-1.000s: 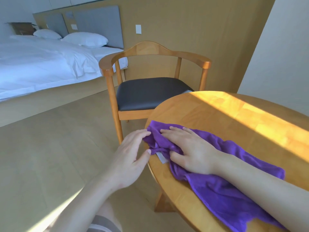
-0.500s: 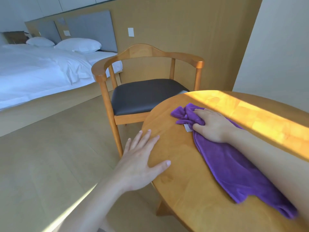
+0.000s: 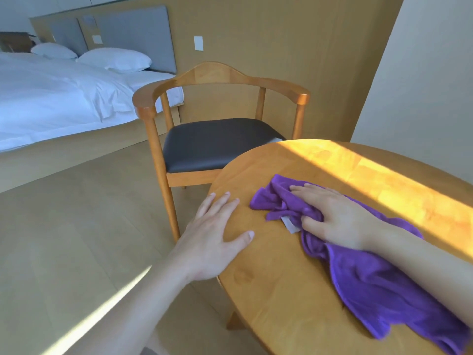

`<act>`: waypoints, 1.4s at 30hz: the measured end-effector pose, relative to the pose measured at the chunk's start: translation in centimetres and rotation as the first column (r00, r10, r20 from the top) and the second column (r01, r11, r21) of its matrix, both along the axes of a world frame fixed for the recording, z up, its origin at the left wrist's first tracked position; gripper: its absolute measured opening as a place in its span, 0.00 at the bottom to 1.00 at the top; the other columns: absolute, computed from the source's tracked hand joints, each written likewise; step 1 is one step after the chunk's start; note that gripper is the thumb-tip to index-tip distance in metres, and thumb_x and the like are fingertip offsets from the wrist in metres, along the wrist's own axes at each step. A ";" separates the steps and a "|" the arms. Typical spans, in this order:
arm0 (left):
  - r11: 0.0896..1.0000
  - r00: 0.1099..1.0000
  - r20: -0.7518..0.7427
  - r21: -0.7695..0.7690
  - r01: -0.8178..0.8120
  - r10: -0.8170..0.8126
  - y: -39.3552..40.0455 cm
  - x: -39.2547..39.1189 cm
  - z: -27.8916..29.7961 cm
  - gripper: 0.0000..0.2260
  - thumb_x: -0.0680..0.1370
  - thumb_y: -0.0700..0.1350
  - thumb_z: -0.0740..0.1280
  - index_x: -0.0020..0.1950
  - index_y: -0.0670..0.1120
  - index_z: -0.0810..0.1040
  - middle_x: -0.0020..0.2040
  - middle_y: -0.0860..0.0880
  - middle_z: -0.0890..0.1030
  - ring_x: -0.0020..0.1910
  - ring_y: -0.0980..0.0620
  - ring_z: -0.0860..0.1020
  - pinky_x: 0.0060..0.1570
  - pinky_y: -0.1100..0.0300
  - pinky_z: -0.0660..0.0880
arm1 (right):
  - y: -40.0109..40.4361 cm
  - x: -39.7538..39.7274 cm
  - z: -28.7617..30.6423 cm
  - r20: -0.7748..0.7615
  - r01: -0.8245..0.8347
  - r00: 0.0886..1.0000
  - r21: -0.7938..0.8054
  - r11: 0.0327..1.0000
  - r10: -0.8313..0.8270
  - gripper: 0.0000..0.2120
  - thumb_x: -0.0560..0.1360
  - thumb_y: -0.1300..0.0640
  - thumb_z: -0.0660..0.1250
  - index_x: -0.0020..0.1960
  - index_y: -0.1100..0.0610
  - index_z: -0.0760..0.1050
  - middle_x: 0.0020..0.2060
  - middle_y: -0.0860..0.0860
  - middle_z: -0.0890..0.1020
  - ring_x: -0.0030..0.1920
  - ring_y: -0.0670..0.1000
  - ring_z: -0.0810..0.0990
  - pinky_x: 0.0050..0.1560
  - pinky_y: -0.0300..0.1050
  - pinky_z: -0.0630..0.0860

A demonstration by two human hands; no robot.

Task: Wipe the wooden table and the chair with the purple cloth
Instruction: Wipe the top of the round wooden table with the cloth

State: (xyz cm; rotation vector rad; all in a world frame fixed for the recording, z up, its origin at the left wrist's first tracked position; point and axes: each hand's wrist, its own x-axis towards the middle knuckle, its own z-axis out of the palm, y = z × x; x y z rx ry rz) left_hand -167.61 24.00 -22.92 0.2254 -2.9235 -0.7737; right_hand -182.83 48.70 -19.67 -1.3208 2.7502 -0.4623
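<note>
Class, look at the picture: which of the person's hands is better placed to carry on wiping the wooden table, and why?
The right hand: it already presses the purple cloth onto the wooden table. The left hand lies flat on bare wood at the near edge, apart from the cloth.

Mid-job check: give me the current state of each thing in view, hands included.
purple cloth: bunched, lying on the table under the right hand.
right hand: flat on the cloth, fingers straight, thumb tucked into a fold.
left hand: open, resting flat at the table edge.
wooden table: partly sunlit.
chair: upright, seat bare.
bed: made.
</note>
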 end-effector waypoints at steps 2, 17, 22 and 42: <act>1.000 1.000 -0.004 0.004 -0.002 0.002 0.1 -0.1 -0.1 0.41 0.70 0.77 0.50 0.80 0.62 0.52 0.79 0.68 0.45 0.77 0.67 0.36 0.78 0.49 0.52 | 0.3 -2.1 0.5 0.005 0.115 0.993 -0.010 0.993 -0.115 0.38 0.68 0.34 0.50 0.75 0.46 0.69 0.74 0.43 0.71 0.76 0.48 0.65 0.76 0.54 0.61; 0.999 1.000 0.012 -0.044 -0.022 0.022 0.1 0.0 0.5 0.40 0.70 0.76 0.49 0.80 0.62 0.53 0.79 0.68 0.47 0.77 0.66 0.37 0.79 0.49 0.51 | -11.6 -3.8 -0.2 0.001 0.034 0.999 0.049 0.998 -0.034 0.31 0.77 0.44 0.54 0.79 0.53 0.62 0.78 0.50 0.66 0.80 0.52 0.58 0.80 0.55 0.50; 0.998 0.999 -0.002 -0.059 -0.034 0.034 0.1 0.1 0.3 0.40 0.71 0.76 0.48 0.80 0.60 0.53 0.80 0.65 0.49 0.77 0.66 0.38 0.79 0.51 0.50 | -7.3 0.3 -0.7 0.024 -0.146 0.989 -0.023 0.989 0.147 0.38 0.72 0.40 0.51 0.81 0.48 0.58 0.79 0.43 0.62 0.80 0.43 0.54 0.81 0.48 0.46; 0.970 0.988 0.124 -0.215 0.116 -0.091 1.9 -2.3 2.7 0.30 0.81 0.62 0.55 0.81 0.58 0.51 0.82 0.57 0.46 0.80 0.58 0.40 0.78 0.55 0.42 | -2.6 1.1 -0.4 0.031 0.093 0.995 -0.041 0.995 -0.092 0.35 0.74 0.40 0.52 0.79 0.49 0.61 0.79 0.45 0.63 0.80 0.47 0.56 0.80 0.50 0.48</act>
